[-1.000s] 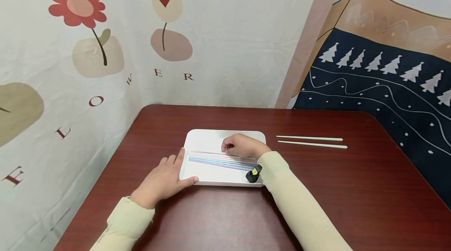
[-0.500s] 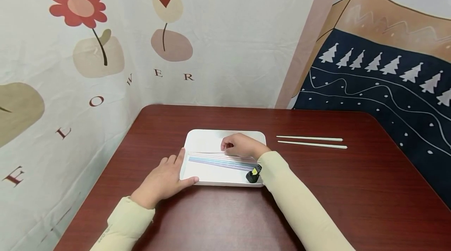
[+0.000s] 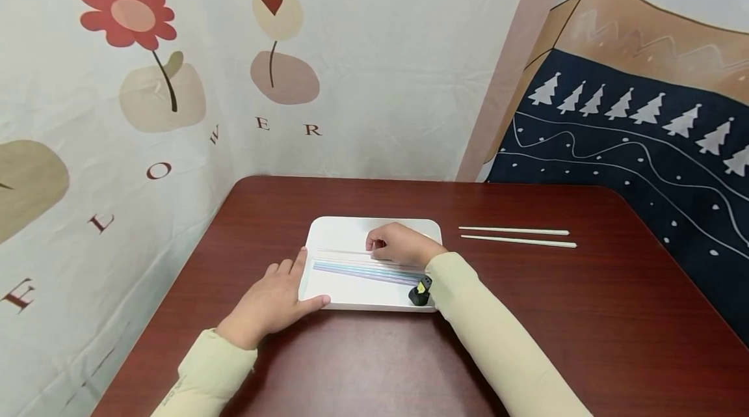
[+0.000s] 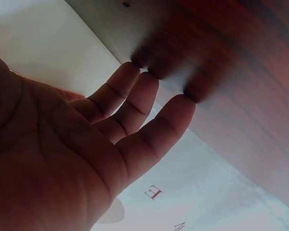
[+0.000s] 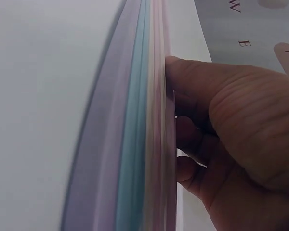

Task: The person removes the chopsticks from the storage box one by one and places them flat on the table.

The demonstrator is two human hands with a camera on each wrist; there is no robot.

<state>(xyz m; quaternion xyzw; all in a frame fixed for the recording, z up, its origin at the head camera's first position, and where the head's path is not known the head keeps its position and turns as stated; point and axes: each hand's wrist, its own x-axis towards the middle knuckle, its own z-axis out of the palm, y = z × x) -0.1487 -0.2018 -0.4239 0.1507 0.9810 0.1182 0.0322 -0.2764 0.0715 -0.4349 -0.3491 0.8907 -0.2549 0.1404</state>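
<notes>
The white tray (image 3: 336, 233) sits flat on the dark red surface (image 3: 351, 365), and a row of thin, pale-coloured chopsticks lies across it. The left hand (image 3: 272, 300) rests at the tray's left end, fingers long and thumb spread wide along the near edge. The right hand (image 3: 404, 244) is over the tray with its fingers curled in, and it seems to pinch the outermost pink chopstick (image 5: 170, 137) between thumb and fingertips (the tips are partly hidden, so I can't be fully sure). That one lies on the far side of the row. Next to it come cream chopsticks (image 5: 151, 130), then blue chopsticks (image 5: 136, 115), and purple chopsticks (image 5: 100, 130) nearest the person. Two pale green chopsticks (image 3: 515, 230) lie on the surface, to the right of the tray. I think the pink one is very light and stiff, so it should not bend much. It looks smooth, so it may slip or roll if held too loosely. A gentle pinch near its middle should keep it level, and holding just one end might let the other end swing and bump its neighbours.
</notes>
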